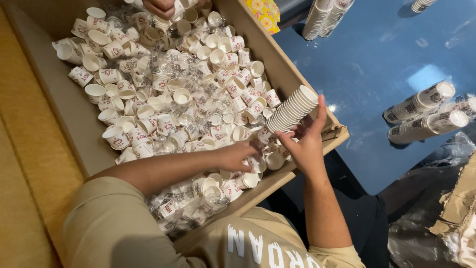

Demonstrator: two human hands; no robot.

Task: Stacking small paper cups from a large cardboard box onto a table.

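At the near edge of the cardboard box (292, 64), the person's right hand (305, 144) has its grip closed around the lower end of a nested stack of cups (292, 110), which slants up and to the right above the box's corner. The left hand (237, 156) lies low among the loose cups (163, 99) just beside it, fingers curled down into the pile; whether its grip has closed on a cup I cannot tell, since the fingertips are buried.

To my eye, stacking goes best when the stack is held firmly near its open end and tilted as it is here, so each new cup slides in straight. Cups should be fed in mouth first and one at a time, as a crooked cup could jam or crush a thin paper rim. Bits of clear plastic wrap (173, 64) lie mixed through the pile and are best kept out of the stack.

Farther up the box, another person's hand (161, 7) reaches in at the far end. Off to the right, on the blue tabletop (377, 64), finished stacks (421, 99) lie on their sides, with more stacks (322, 17) beyond them.
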